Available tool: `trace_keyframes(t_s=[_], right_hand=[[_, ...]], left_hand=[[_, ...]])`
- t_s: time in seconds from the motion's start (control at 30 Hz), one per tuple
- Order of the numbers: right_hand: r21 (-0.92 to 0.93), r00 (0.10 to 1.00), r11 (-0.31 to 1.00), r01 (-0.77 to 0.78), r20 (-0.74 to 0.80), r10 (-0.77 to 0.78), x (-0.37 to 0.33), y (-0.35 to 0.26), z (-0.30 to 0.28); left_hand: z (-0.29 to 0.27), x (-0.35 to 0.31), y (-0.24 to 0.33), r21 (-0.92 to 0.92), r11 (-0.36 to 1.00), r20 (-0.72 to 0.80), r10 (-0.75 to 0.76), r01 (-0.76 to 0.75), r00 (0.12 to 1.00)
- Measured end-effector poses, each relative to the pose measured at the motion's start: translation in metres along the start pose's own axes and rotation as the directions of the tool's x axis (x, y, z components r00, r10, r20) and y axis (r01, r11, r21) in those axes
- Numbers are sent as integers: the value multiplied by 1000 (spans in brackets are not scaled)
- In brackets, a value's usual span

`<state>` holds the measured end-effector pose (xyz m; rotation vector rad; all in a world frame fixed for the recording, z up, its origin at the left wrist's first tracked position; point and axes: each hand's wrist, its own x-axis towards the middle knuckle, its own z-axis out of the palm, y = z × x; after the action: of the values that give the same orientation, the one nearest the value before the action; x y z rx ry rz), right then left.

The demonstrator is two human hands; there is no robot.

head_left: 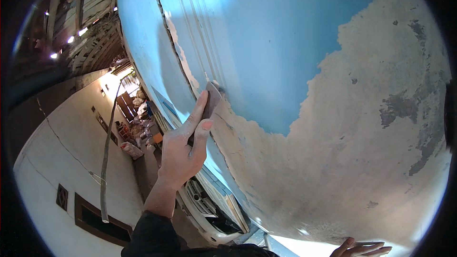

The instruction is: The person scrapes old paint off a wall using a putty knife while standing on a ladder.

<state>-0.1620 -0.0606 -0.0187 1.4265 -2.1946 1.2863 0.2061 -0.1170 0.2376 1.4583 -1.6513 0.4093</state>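
While the left hand [183, 154] pinches a scraper [213, 102], its tip sits where blue paint [266, 57] borders plaster [285, 176].
From that grip the scraper lies toward one o'clock, its long axis running the same way, its rear end hidden by the fingers and its tip seemingly touching the ragged border. The right hand [354, 251] is well apart, between four and five o'clock from the scraper, fingers stretched; I cannot tell whether it holds anything. A car [204, 209] stands at five o'clock from the left hand. I can read no label or writing.
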Motion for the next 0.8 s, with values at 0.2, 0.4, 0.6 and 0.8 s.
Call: trace_keyframes(t_s=[0.2, 0.4, 0.6, 0.8], right_hand=[[122, 999, 992, -43, 0, 43, 0, -2, -1], [37, 988, 998, 49, -147, -43, 7, -10, -4], [-50, 951, 992, 120, -282, -129, 16, -20, -6], [-125, 908, 981, 145, -378, -183, 22, -28, -2]], left_hand=[[5, -6, -4, 7, 999, -17, 36, -36, 999], [1, 9, -1, -56, 998, -29, -29, 28, 999], [0, 22, 4, -8, 1000, -107, 8, -9, 994], [1, 10, -1, -27, 998, -68, 61, -63, 996]])
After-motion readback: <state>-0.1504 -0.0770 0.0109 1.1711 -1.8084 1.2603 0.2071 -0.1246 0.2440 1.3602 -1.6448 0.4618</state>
